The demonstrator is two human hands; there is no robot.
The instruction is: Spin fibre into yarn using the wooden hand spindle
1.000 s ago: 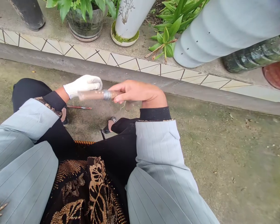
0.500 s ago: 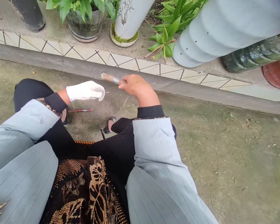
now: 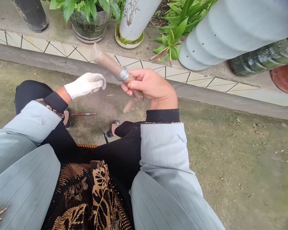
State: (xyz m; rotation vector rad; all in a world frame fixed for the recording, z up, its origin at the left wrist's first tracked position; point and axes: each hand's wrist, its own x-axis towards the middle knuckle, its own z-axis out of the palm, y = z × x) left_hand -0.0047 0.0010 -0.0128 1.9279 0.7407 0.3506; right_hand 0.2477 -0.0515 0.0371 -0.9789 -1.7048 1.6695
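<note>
My right hand (image 3: pixel 148 83), bare, is closed on a brown stick (image 3: pixel 107 65) with grey wire wound round it. The stick slants up to the left and is blurred at its far end. Below the fingers, brown ends of it (image 3: pixel 137 96) show, also smeared. My left hand (image 3: pixel 86 85) wears a white glove and is to the left, apart from the stick. Its fingers are curled together, and what they hold, if anything, is hidden. Beneath it on the ground lies a thin reddish stick (image 3: pixel 83 114) with a wire wrap.
A low tiled ledge (image 3: pixel 60 48) runs across in front of me. On it stand a glass pot with a leafy plant (image 3: pixel 88 27), a white pot in a green saucer (image 3: pixel 134 25), a large pale ribbed pot (image 3: pixel 220 38) and a green bottle (image 3: pixel 261 56). My shoes rest on the concrete ground (image 3: pixel 230 153).
My right hand has turned and come up, nearer to me, and the stick now tilts up to the left. My gloved left hand has shifted slightly left and up, and the gap between the hands is wider.
</note>
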